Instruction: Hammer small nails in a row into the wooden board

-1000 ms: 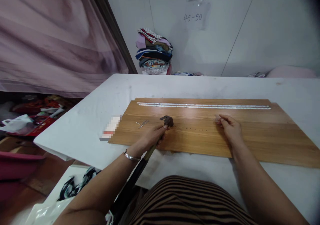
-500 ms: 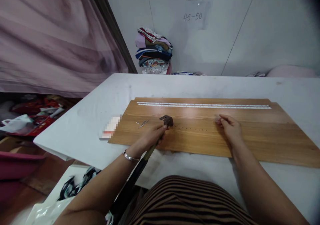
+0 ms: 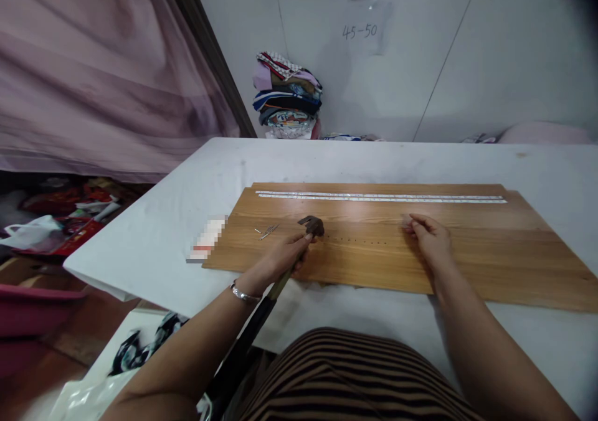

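Observation:
My left hand [image 3: 287, 256] is wrapped round a claw hammer [image 3: 312, 225], gripping it just below the head. The hammer's dark handle slants back under my left forearm, and its head is over the wooden board [image 3: 355, 268]. Farther right, my right hand [image 3: 430, 237] is closed in a pinch above the board. A small, pale, see-through thing shows at its fingertips, too blurred to name. Between the hands, a row of small dark dots [image 3: 355, 240] runs along the board. Several loose nails [image 3: 267, 231] lie on the board left of the hammer head.
Two white strips with markings [image 3: 383, 198] lie along the board's far side. The board rests on a white table [image 3: 154, 222], with a blurred-out pale packet [image 3: 210, 237] at its left end. Folded clothes [image 3: 288, 100] are stacked behind the table. A pink curtain [image 3: 93, 66] hangs at left.

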{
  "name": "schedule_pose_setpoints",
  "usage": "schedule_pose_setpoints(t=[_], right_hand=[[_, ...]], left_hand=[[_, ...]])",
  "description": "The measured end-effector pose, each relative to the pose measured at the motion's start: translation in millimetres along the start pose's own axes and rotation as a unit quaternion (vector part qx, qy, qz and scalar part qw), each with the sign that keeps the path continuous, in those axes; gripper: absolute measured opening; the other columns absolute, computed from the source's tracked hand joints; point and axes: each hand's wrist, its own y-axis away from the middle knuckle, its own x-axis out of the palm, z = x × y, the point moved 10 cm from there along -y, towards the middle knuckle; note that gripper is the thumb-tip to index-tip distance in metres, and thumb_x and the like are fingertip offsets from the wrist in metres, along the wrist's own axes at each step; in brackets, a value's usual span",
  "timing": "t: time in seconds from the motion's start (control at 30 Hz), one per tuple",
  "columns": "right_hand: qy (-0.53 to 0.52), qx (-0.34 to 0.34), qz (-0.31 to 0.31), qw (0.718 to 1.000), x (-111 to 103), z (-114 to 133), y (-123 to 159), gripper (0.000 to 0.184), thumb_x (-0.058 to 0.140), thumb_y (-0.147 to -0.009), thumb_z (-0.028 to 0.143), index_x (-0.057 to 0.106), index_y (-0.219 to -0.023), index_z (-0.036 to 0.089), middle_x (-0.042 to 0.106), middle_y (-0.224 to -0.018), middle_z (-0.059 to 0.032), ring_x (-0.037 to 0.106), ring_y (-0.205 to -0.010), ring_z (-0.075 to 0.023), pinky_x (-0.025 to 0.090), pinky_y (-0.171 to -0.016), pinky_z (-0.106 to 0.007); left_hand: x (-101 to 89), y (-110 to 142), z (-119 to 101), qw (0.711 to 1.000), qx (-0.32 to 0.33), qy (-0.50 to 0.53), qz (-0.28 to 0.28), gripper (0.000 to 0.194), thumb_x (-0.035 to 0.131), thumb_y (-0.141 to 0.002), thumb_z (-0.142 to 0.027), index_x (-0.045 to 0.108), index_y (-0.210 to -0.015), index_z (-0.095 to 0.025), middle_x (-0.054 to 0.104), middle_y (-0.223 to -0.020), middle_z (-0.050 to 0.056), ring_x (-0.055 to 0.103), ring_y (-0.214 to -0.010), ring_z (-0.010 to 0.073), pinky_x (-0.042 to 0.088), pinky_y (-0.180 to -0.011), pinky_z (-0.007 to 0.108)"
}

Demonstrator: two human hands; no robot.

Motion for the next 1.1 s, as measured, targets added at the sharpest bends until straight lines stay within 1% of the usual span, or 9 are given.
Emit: schedule_pose_setpoints(t=[0.2,0.37,0.5,0.7,0.8,0.93,1.1], right_hand=[[0.006,0.010,0.001,1.000,-0.3,0.7,0.7,0.039,0.072,-0.070,0.049,0.079,-0.098,0.023,0.078,-0.080,-0.0055,0.073,-0.072,-0.0219,0.060,-0.072,-0.038],[0.019,-0.009,-0.003,1.000,-1.4,2.9,1.0,0.039,0.070,-0.074,0.051,0.080,-0.099,0.023,0.079,-0.079,-0.0047,0.073,-0.072,-0.0210,0.059,-0.072,-0.037],[0.009,-0.007,0.003,1.000,-0.2,2.1,0.6,0.038,0.072,-0.073,0.052,0.080,-0.098,0.023,0.080,-0.080,-0.0053,0.073,-0.071,-0.0211,0.059,-0.071,-0.037],[0.002,0.000,-0.004,1.000,-1.2,0.3,0.5,0.037,0.072,-0.073,0.049,0.081,-0.098,0.023,0.079,-0.082,-0.0059,0.072,-0.072,-0.0216,0.060,-0.075,-0.039],[-0.002,0.008,0.003,1.000,-0.1,-1.7,0.1,0.038,0.073,-0.073,0.050,0.079,-0.099,0.023,0.078,-0.082,-0.0061,0.072,-0.073,-0.0226,0.060,-0.075,-0.040],[-0.003,0.013,0.004,1.000,0.2,-1.7,0.2,0.039,0.072,-0.070,0.049,0.079,-0.098,0.023,0.076,-0.080,-0.0055,0.071,-0.073,-0.0223,0.059,-0.075,-0.040],[-0.007,0.012,-0.002,1.000,0.0,-0.8,1.4,0.041,0.073,-0.070,0.051,0.079,-0.098,0.023,0.077,-0.080,-0.0054,0.070,-0.072,-0.0217,0.057,-0.070,-0.038]], left_hand=[[-0.6,-0.4,0.8,1.000,-0.002,-0.003,-0.001,0.057,0.060,-0.090,-0.071,0.061,-0.112,-0.018,0.053,-0.067,-0.005,0.042,-0.046,0.0086,0.031,-0.043,0.023],[-1.1,-1.7,1.8,1.000,0.006,-0.004,0.003,0.057,0.061,-0.090,-0.071,0.062,-0.112,-0.018,0.055,-0.070,-0.004,0.044,-0.047,0.0081,0.031,-0.043,0.022],[-1.4,-4.5,5.6,1.000,0.001,-0.007,0.003,0.060,0.061,-0.089,-0.072,0.062,-0.115,-0.017,0.055,-0.070,-0.004,0.044,-0.048,0.0087,0.031,-0.043,0.022],[-0.4,-1.2,0.1,1.000,0.015,0.000,0.001,0.059,0.062,-0.089,-0.072,0.062,-0.111,-0.018,0.054,-0.068,-0.004,0.044,-0.047,0.0082,0.030,-0.044,0.022],[0.0,-0.9,0.5,1.000,0.007,0.000,-0.002,0.059,0.062,-0.089,-0.072,0.062,-0.111,-0.017,0.054,-0.068,-0.004,0.042,-0.046,0.0082,0.030,-0.043,0.022],[0.3,-1.1,1.3,1.000,-0.001,-0.001,-0.004,0.058,0.062,-0.089,-0.071,0.062,-0.112,-0.017,0.054,-0.069,-0.004,0.043,-0.047,0.0087,0.030,-0.043,0.022],[1.0,0.4,-1.1,1.000,0.009,0.009,0.001,0.055,0.062,-0.090,-0.070,0.061,-0.110,-0.018,0.053,-0.068,-0.005,0.043,-0.049,0.0082,0.031,-0.045,0.022]])
